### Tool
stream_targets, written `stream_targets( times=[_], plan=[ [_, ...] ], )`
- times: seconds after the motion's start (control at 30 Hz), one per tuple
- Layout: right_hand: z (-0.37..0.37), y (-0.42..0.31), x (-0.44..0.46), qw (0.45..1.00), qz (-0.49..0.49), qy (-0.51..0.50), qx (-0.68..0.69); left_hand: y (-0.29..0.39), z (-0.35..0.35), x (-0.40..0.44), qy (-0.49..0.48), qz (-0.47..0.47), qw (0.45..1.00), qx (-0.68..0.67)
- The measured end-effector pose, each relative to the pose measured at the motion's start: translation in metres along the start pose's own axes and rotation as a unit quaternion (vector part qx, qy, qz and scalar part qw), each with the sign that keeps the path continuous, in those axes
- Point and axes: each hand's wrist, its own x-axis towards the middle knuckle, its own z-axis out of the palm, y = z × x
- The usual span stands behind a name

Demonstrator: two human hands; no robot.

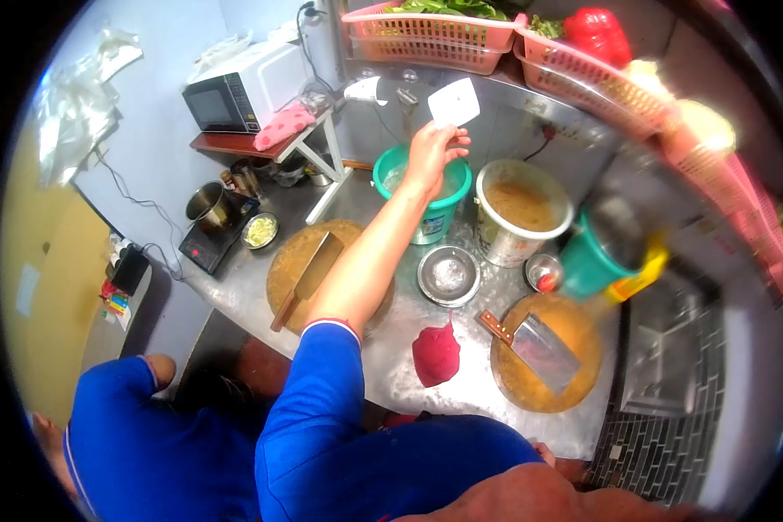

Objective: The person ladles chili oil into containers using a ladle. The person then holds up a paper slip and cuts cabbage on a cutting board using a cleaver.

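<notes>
My left hand (437, 157) is raised over the green bucket (439, 213), its fingers closed on the lower edge of a white square piece (453, 103). Below that forearm, a cleaver (319, 265) lies on a round wooden board (289, 257). At the table's front edge, only a small part of my right hand (544, 453) shows, its fingers mostly hidden. Nearest to it is a second round board (574, 326) with another cleaver (544, 352) on it. A red cloth (436, 355) and a metal bowl (449, 276) sit between the boards.
A white bucket (520, 209) of brownish contents and a second green bucket (596, 257) stand behind. Pink baskets (426, 39) of vegetables line the shelf above. A microwave (235, 96) is at the back left, a sink (665, 357) at right. A co-worker in blue (161, 444) is at left.
</notes>
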Motion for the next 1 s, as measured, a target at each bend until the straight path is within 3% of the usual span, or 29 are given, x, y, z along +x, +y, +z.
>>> stream_targets(
  times=[0.1,0.2,0.4,0.5,0.6,0.7,0.8,1.0],
  plan=[
    [-0.002,-0.015,0.001,0.999,-0.005,0.006,-0.039,0.005,0.003,-0.003,0.004,-0.003,1.0,-0.002],
    [-0.001,-0.002,0.013,0.997,-0.073,0.002,-0.012,0.007,0.003,-0.004,0.0,-0.004,1.0,-0.001],
    [0.003,-0.061,0.013,0.998,-0.041,0.033,-0.043,0.008,0.003,-0.004,0.005,-0.007,1.0,0.0],
    [0.006,-0.042,0.037,0.987,-0.094,0.058,-0.121,0.007,0.003,-0.003,0.007,-0.012,1.0,-0.002],
    [0.013,-0.101,0.024,0.978,-0.113,0.11,-0.133,0.008,0.003,-0.003,0.009,-0.018,1.0,0.007],
    [0.02,-0.089,0.036,0.976,-0.155,0.11,-0.101,0.011,0.003,-0.004,0.008,-0.015,1.0,0.011],
    [0.025,-0.097,0.034,0.97,-0.148,0.103,-0.162,0.012,0.003,-0.004,0.011,-0.016,1.0,0.01],
    [0.019,-0.104,0.025,0.985,-0.099,0.053,-0.132,0.012,0.001,-0.005,0.006,-0.013,1.0,0.015]
  ],
)
